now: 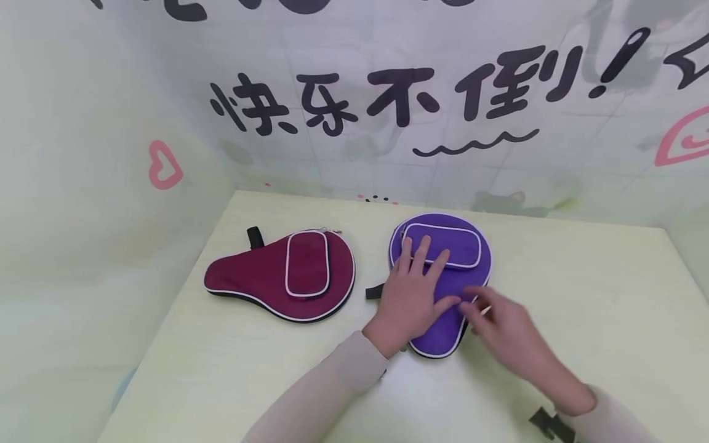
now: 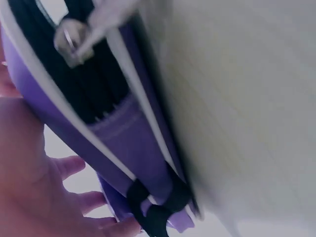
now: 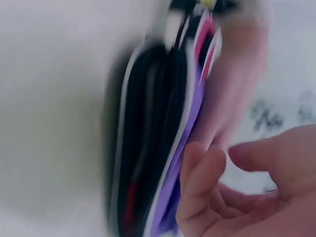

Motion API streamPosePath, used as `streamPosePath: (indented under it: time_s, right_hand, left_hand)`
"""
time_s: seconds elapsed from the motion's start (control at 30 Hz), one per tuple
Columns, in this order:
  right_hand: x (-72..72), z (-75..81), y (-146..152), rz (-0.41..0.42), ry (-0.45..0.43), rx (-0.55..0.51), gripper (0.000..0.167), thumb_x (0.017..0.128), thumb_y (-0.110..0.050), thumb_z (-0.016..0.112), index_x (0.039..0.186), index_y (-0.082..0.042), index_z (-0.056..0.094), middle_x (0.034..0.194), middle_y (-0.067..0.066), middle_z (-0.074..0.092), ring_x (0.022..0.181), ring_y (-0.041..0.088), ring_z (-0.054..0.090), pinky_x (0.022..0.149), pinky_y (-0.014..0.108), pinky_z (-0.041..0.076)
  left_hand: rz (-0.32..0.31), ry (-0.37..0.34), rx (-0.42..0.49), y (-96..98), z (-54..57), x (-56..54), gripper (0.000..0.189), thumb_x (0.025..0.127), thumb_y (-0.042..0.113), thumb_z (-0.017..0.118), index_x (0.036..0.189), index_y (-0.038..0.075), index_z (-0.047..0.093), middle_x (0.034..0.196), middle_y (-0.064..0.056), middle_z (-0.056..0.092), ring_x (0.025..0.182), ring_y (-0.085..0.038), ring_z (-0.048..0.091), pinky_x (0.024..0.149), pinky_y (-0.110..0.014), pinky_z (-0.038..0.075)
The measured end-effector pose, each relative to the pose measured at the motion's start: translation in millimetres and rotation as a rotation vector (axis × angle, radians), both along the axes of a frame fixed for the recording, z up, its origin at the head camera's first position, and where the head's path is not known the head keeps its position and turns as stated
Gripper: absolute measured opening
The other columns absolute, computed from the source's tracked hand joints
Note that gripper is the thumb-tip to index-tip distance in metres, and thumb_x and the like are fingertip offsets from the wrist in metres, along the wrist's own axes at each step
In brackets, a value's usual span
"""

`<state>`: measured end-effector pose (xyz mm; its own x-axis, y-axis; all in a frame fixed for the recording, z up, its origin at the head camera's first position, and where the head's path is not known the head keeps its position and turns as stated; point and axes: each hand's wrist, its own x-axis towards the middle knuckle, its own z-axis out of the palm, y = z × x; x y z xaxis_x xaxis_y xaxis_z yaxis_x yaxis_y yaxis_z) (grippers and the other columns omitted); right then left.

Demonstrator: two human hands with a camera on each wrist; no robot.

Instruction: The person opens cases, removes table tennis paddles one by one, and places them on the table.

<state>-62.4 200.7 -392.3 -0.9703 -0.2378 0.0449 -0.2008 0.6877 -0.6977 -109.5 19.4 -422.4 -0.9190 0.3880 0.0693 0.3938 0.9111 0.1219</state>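
Observation:
A purple paddle-shaped zip case [image 1: 450,286] with white piping lies on the table, its narrow end toward me. My left hand [image 1: 407,295] rests on top with fingers spread, the fingertips over the case's pocket [image 1: 454,246]. Beside the right edge is my right hand [image 1: 501,326], fingers loosely curled and thumb apart from them, with nothing visible between. In the right wrist view, the case's side shows a dark gap [image 3: 153,113] with a red strip inside. A metal zipper pull [image 2: 74,42] shows in the left wrist view, above a black strap loop [image 2: 158,207].
To the left lies a maroon case [image 1: 252,264] of the same shape, with a pocket, a black strap and its narrow end pointing left. The pale table [image 1: 249,369] meets a printed backdrop [image 1: 354,166] behind and at the sides.

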Motion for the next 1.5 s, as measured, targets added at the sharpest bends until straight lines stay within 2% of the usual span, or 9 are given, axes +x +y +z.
streamPosePath:
  time_s: [0.07,0.17,0.33,0.43,0.6,0.87,1.17,1.37,1.5]
  right_hand:
    - [-12.1,-3.2,18.4,-0.073,-0.135,-0.035,0.046,0.105,-0.021,0.056,0.143,0.005,0.050,0.100,0.017,0.071,0.065,0.009,0.066,0.055,0.025,0.055]
    - [-30.2,-15.8,36.2,-0.138,-0.252,-0.070,0.056,0.106,-0.021,0.050,0.151,0.009,0.035,0.118,0.028,0.067,0.080,0.018,0.073,0.065,0.024,0.058]
    - [-45.2,-39.2,43.5,-0.183,-0.350,-0.184,0.061,0.104,-0.016,0.052,0.152,0.014,0.030,0.129,0.030,0.061,0.090,0.003,0.070,0.077,0.013,0.054]
    - [-47.6,-47.1,40.2,-0.192,-0.326,-0.200,0.058,0.103,-0.014,0.055,0.150,0.012,0.036,0.124,0.029,0.061,0.086,0.001,0.068,0.074,0.013,0.055]
    - [-47.8,-50.0,34.4,-0.191,-0.226,-0.109,0.051,0.099,-0.009,0.057,0.145,0.009,0.044,0.117,0.028,0.063,0.095,0.025,0.072,0.070,0.016,0.055]
    - [-52.2,-53.8,30.0,-0.169,-0.134,-0.059,0.046,0.092,-0.002,0.065,0.133,0.014,0.052,0.107,0.025,0.063,0.090,0.032,0.074,0.069,0.017,0.055]
    - [-51.8,-53.0,28.6,-0.130,-0.046,0.024,0.043,0.086,0.006,0.062,0.127,0.017,0.053,0.108,0.031,0.057,0.091,0.039,0.070,0.079,0.045,0.061]
    - [-53.0,-53.0,31.2,-0.093,-0.004,0.057,0.049,0.087,0.008,0.061,0.132,0.020,0.049,0.109,0.032,0.055,0.094,0.041,0.066,0.082,0.050,0.059]
    - [-55.1,-51.5,30.0,-0.060,0.042,0.083,0.051,0.088,0.008,0.062,0.134,0.022,0.048,0.106,0.031,0.056,0.091,0.039,0.065,0.078,0.046,0.059]
  left_hand:
    - [-0.016,-0.002,-0.007,4.0,0.5,6.2,0.081,0.097,0.071,0.045,0.163,0.028,0.026,0.172,-0.014,0.017,0.159,-0.046,0.010,0.123,-0.051,0.035]
    - [-0.014,-0.030,0.001,9.2,1.7,15.7,0.078,0.098,0.067,0.047,0.163,0.028,0.026,0.171,-0.014,0.019,0.158,-0.047,0.009,0.122,-0.052,0.035]
    - [-0.036,-0.081,0.042,18.1,1.5,26.7,0.077,0.098,0.065,0.050,0.162,0.028,0.027,0.172,-0.016,0.017,0.159,-0.047,0.007,0.122,-0.056,0.035]
    - [-0.037,-0.088,0.052,22.1,-0.2,29.2,0.083,0.095,0.072,0.050,0.163,0.030,0.025,0.172,-0.016,0.016,0.159,-0.047,0.006,0.123,-0.059,0.032]
    - [-0.032,-0.084,0.042,27.4,-1.7,29.8,0.096,0.085,0.080,0.055,0.163,0.033,0.023,0.172,-0.018,0.014,0.158,-0.049,0.004,0.123,-0.061,0.030]
    - [-0.026,-0.076,0.049,29.9,-2.0,29.1,0.093,0.086,0.062,0.068,0.162,0.029,0.027,0.170,-0.022,0.015,0.157,-0.053,0.002,0.123,-0.061,0.029]
    - [-0.014,-0.093,0.103,26.8,3.2,30.2,0.090,0.087,0.050,0.069,0.162,0.027,0.025,0.170,-0.021,0.015,0.158,-0.051,0.003,0.122,-0.060,0.032]
    - [-0.048,0.067,0.139,17.0,18.0,32.2,0.087,0.086,0.042,0.070,0.161,0.024,0.030,0.170,-0.017,0.020,0.157,-0.050,0.014,0.121,-0.059,0.035]
    - [-0.142,0.220,0.168,6.4,31.4,33.4,0.089,0.082,0.024,0.073,0.161,0.025,0.031,0.172,-0.009,0.017,0.159,-0.044,0.012,0.123,-0.059,0.032]
